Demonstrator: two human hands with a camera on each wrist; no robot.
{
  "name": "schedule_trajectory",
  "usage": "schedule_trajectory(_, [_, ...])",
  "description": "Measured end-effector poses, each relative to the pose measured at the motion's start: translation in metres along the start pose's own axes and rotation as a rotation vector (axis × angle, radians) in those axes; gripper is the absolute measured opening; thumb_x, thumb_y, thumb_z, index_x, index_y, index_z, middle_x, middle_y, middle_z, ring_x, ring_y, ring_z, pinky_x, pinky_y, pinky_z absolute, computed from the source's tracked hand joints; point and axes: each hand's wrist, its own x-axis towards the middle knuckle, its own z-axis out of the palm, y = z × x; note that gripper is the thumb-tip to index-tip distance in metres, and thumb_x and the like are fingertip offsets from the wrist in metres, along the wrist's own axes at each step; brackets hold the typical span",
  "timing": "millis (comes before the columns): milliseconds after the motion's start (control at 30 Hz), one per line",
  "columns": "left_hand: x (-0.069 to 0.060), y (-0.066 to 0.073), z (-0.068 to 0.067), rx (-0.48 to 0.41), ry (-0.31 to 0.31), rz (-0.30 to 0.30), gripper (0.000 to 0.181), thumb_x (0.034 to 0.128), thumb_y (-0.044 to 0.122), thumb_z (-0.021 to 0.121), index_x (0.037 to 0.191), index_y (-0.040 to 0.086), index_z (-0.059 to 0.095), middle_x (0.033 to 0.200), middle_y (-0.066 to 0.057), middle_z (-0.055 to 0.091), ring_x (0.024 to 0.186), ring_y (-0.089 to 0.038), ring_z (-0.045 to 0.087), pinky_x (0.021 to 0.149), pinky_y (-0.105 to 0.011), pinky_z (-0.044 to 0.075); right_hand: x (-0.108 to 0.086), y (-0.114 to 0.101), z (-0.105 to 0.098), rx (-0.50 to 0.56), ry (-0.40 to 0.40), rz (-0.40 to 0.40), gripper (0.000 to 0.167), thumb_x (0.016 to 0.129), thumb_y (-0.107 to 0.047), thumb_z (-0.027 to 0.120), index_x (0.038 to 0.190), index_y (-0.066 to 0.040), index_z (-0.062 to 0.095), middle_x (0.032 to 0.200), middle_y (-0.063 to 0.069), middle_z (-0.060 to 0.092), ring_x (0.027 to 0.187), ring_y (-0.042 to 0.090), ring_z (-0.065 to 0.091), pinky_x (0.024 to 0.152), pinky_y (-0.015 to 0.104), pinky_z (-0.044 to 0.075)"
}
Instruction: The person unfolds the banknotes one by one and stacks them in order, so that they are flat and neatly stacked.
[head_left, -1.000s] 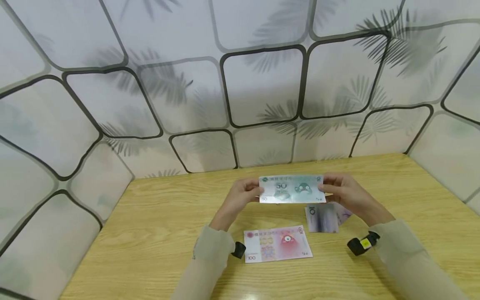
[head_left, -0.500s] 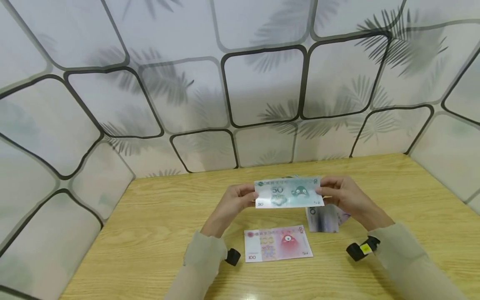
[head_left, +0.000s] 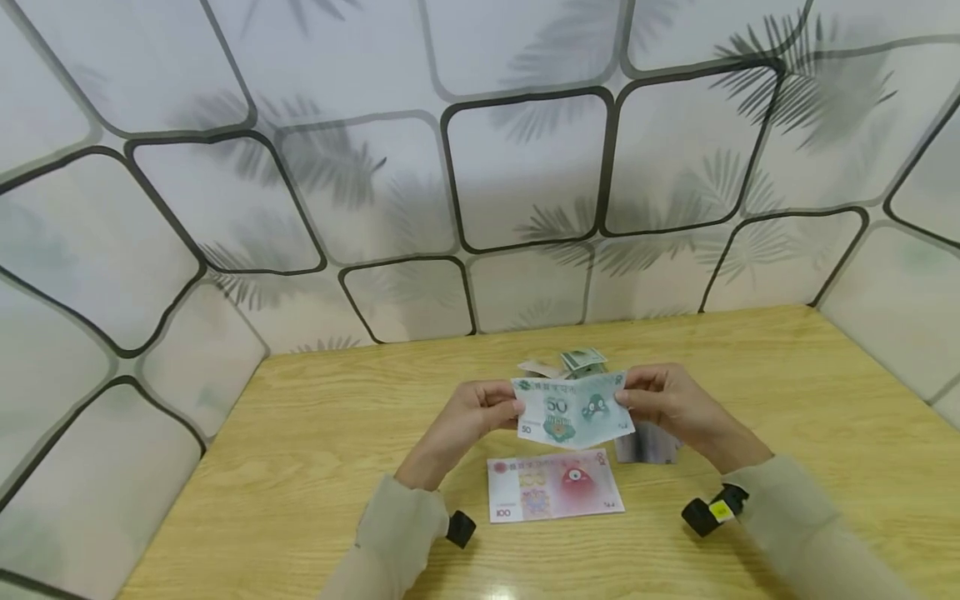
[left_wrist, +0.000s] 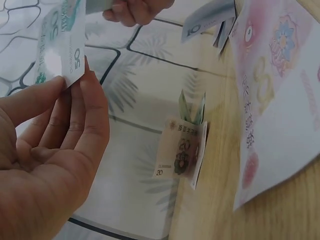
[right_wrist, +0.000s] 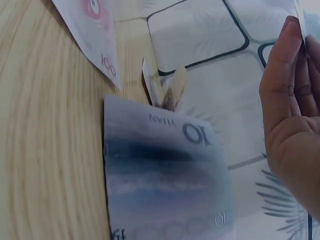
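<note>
A green play banknote [head_left: 570,412] marked 50 is held up above the table, its lower edge bowed downward in the middle. My left hand [head_left: 471,417] pinches its left end between thumb and fingers, as the left wrist view shows too, where the hand [left_wrist: 55,130] fills the lower left. At the opposite end, my right hand [head_left: 667,404] pinches the note. Just below it on the table lies a pink banknote [head_left: 555,492] marked 100. A purplish-grey banknote [right_wrist: 165,170] marked 10 lies under the right hand, partly hidden in the head view.
Behind the held note stand a folded green note [head_left: 583,358] and a brownish note [left_wrist: 182,150] marked 20, both on the wooden table [head_left: 300,467]. A patterned cloth wall [head_left: 525,175] rises at the back and sides. Black wrist cameras [head_left: 461,528] hang under both sleeves.
Both hands have lowered the green note toward me. It has gone from flat to bowed, its ends closer together. The notes behind it have come into view.
</note>
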Motion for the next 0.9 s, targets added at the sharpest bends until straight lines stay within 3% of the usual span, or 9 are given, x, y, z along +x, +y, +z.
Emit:
schedule_trajectory(200, [0.004, 0.002, 0.007, 0.043, 0.008, 0.035, 0.018, 0.0992, -0.001, 0.061, 0.111, -0.014, 0.064, 0.092, -0.003, 0.072, 0.08, -0.013, 0.068, 0.086, -0.036, 0.058, 0.007, 0.002, 0.009, -0.012, -0.016, 0.04, 0.032, 0.102, 0.006, 0.051, 0.1, -0.014, 0.076, 0.09, -0.002, 0.073, 0.08, 0.01, 0.07, 0.069, 0.026, 0.059])
schedule_trajectory(333, [0.008, 0.004, 0.016, 0.136, 0.04, 0.051, 0.019, 0.0999, 0.0, 0.061, 0.113, -0.013, 0.065, 0.092, -0.005, 0.072, 0.079, -0.009, 0.065, 0.083, -0.034, 0.058, 0.014, 0.0, 0.019, -0.027, -0.019, 0.068, 0.027, 0.103, 0.002, 0.055, 0.095, -0.015, 0.075, 0.085, -0.004, 0.07, 0.076, 0.007, 0.066, 0.068, 0.025, 0.057])
schedule_trajectory(567, [0.017, 0.0, 0.029, 0.234, 0.09, 0.031, 0.02, 0.1003, -0.003, 0.058, 0.116, -0.011, 0.068, 0.096, -0.014, 0.073, 0.075, -0.009, 0.064, 0.077, -0.038, 0.06, 0.021, -0.005, 0.035, 0.028, -0.166, 0.015, 0.028, 0.103, 0.003, 0.053, 0.105, -0.012, 0.077, 0.096, 0.0, 0.074, 0.085, 0.01, 0.069, 0.074, 0.025, 0.058])
schedule_trajectory(733, [0.016, -0.002, 0.027, 0.265, 0.128, 0.024, 0.015, 0.0987, -0.006, 0.059, 0.109, -0.01, 0.069, 0.091, -0.01, 0.071, 0.075, -0.01, 0.063, 0.076, -0.037, 0.059, 0.022, -0.006, 0.039, 0.037, -0.22, -0.024, 0.027, 0.103, 0.003, 0.053, 0.107, -0.011, 0.076, 0.097, 0.0, 0.074, 0.086, 0.009, 0.068, 0.074, 0.024, 0.058])
schedule_trajectory(900, [0.01, 0.0, 0.014, 0.276, 0.154, 0.006, 0.014, 0.0991, -0.003, 0.061, 0.109, -0.01, 0.068, 0.092, -0.009, 0.071, 0.077, -0.01, 0.063, 0.078, -0.039, 0.059, 0.018, -0.008, 0.036, 0.053, -0.249, -0.07, 0.03, 0.103, 0.005, 0.051, 0.106, -0.011, 0.076, 0.095, -0.003, 0.073, 0.082, 0.005, 0.065, 0.071, 0.021, 0.055])
